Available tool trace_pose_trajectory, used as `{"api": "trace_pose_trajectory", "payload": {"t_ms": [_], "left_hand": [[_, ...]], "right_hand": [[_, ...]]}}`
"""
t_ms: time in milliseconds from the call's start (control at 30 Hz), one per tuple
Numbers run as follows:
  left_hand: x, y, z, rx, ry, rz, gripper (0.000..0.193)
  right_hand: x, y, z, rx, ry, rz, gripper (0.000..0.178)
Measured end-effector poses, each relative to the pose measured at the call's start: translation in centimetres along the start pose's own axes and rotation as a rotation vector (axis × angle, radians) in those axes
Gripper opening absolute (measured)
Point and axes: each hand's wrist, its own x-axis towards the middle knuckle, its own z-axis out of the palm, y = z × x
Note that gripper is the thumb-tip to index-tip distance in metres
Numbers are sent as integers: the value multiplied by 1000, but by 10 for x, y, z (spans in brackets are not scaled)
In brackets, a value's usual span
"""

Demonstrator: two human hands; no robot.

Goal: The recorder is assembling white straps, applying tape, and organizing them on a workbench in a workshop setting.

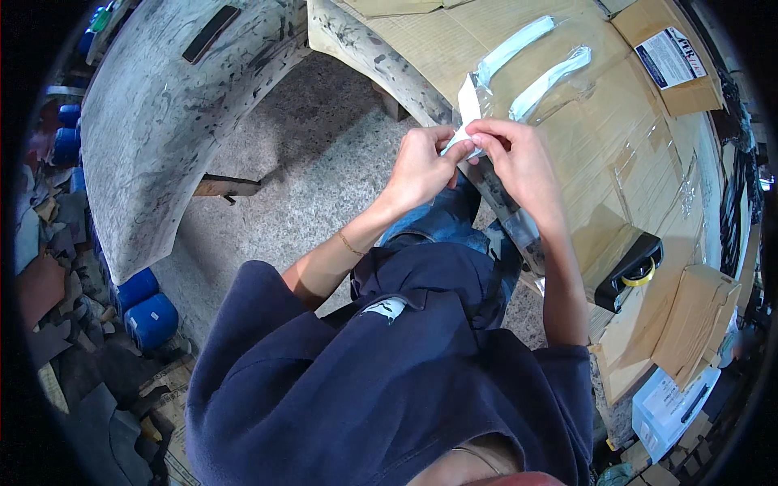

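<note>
Above the near edge of a cardboard-covered table (579, 121), my left hand (423, 168) and my right hand (520, 160) meet with fingers pinched together. Between them is a narrow white strip (468, 104), folded or pointed at its upper end; its exact kind does not show. My fingertips hide its lower part. Just beyond my hands lie two pale bluish-white strips, a far one (519, 44) and a nearer one (551, 79), with clear plastic film around them.
On the right stand a black tape dispenser (628, 271), an open cardboard box (668, 53) and a smaller carton (697, 320). A phone (211, 34) rests on the stained, curved board (186, 97) at left. Blue containers (151, 320) and scraps (105, 421) are on the floor.
</note>
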Motion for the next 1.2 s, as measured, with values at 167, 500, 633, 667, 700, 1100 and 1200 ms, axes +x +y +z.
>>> {"api": "trace_pose_trajectory", "payload": {"t_ms": [167, 500, 633, 667, 700, 1100, 1200], "left_hand": [[3, -2, 2, 25, -7, 20, 25], [14, 21, -17, -97, 24, 123, 22], [19, 36, -26, 4, 33, 175, 26], [20, 42, -26, 71, 28, 214, 27], [25, 47, -23, 131, 34, 251, 28], [47, 150, -50, 512, -186, 457, 25], [61, 168, -40, 680, 153, 956, 31]], "right_hand": [[-6, -13, -3, -67, 19, -21, 16], [-24, -22, -9, -298, -46, -138, 50], [-18, -37, -34, -94, 100, 7, 48], [-10, -37, -42, -118, 212, -126, 49], [4, -35, -59, -278, 257, -412, 46], [94, -100, -125, -275, -392, -332, 22], [97, -103, -146, -254, -233, -383, 18]]}}
